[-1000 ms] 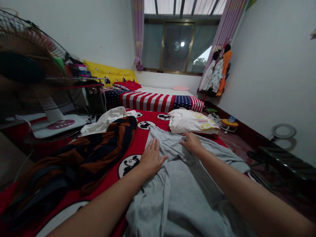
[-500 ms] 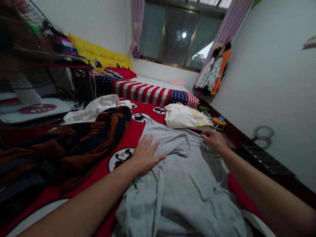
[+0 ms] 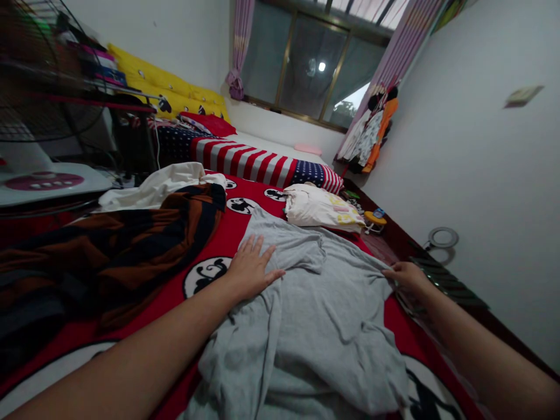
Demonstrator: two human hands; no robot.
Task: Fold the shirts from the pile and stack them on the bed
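Observation:
A grey T-shirt (image 3: 319,315) lies spread on a red bed cover with black-and-white cartoon prints (image 3: 205,256). My left hand (image 3: 249,271) lies flat on the shirt's left part, fingers stretched out and apart. My right hand (image 3: 405,277) is at the shirt's right edge near the side of the bed, fingers curled on the grey cloth there. Beyond the shirt lies a folded cream garment with yellow and pink print (image 3: 321,210).
A brown-and-black striped garment (image 3: 118,245) and a white cloth (image 3: 153,186) lie heaped to the left. A standing fan (image 3: 39,146) is at far left. A stars-and-stripes blanket (image 3: 262,166) covers the far bed. Clothes (image 3: 371,134) hang by the curtain; a dark rack (image 3: 446,283) stands by the right wall.
My right hand has slid from the shirt's middle out to its right edge, drawing the cloth flatter. My left hand has stayed in place. The view has swung a little to the right.

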